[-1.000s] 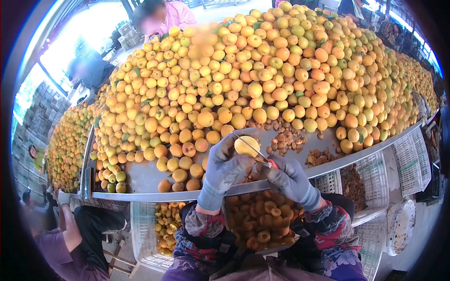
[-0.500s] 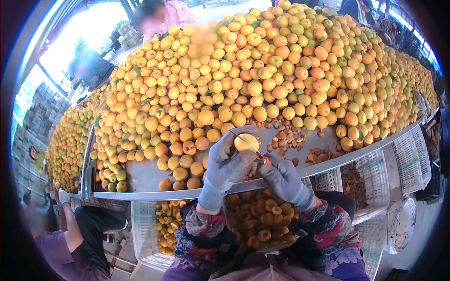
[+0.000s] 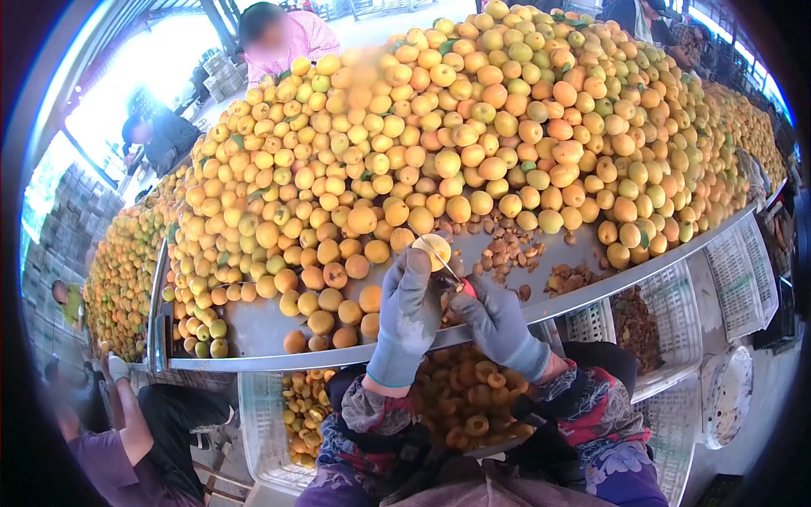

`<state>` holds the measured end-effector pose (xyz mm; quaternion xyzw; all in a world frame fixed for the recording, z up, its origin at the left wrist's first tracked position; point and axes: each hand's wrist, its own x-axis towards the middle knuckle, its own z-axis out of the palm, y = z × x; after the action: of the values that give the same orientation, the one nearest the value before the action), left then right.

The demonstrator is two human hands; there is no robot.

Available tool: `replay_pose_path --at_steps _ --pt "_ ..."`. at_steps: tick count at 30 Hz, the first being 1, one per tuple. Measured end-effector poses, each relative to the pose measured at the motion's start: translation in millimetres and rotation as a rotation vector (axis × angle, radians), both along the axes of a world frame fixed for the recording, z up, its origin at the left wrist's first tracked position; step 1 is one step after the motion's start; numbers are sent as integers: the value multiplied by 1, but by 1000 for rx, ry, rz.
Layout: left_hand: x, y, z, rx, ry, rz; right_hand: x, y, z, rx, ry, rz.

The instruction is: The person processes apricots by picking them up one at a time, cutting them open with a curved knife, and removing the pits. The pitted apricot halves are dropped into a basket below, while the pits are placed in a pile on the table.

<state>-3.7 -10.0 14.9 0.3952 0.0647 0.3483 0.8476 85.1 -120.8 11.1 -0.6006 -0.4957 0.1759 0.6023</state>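
Note:
A yellow apricot (image 3: 437, 254) sits in the grip of my gloved left hand (image 3: 404, 308), just above the metal table's front edge. My right hand (image 3: 504, 323), also in a grey glove, is closed around the red handle of a small knife (image 3: 466, 289). Its thin metal blade lies across the apricot's face toward my left fingertips. Under both hands, a container at my lap is filled with halved apricots (image 3: 475, 397). Brown stones (image 3: 512, 253) lie on the table just beyond my right hand.
A large heap of whole apricots (image 3: 473, 127) covers the metal table (image 3: 253, 325). White plastic crates stand below, one with apricots (image 3: 302, 414), another with brown stones (image 3: 635, 329). A person (image 3: 110, 448) sits at left; others are behind the heap.
The apricot and the knife have shifted slightly left in view, and the apricot is turned in my left hand. Both hands keep their hold.

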Motion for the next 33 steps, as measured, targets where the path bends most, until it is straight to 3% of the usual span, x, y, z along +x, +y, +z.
replay_pose_path --at_steps 4,6,12,19,22,27,33 --pt "-2 -4 16 80 52 70 0 -2 7 -47 91 17" --pt "-1 -3 21 366 101 264 -2 -4 11 -80 70 5" --pt "1 -2 17 109 -32 197 -2 1 6 -129 -119 -67" --pt "2 -3 21 93 52 133 0 1 0 -176 -42 -109" --pt "5 0 19 192 75 265 0 3 -2 -162 -122 -148" --pt "7 1 14 -166 47 233 -1 3 1 -140 -224 -146" --pt "0 7 11 139 59 142 1 2 -1 -179 -178 -158"
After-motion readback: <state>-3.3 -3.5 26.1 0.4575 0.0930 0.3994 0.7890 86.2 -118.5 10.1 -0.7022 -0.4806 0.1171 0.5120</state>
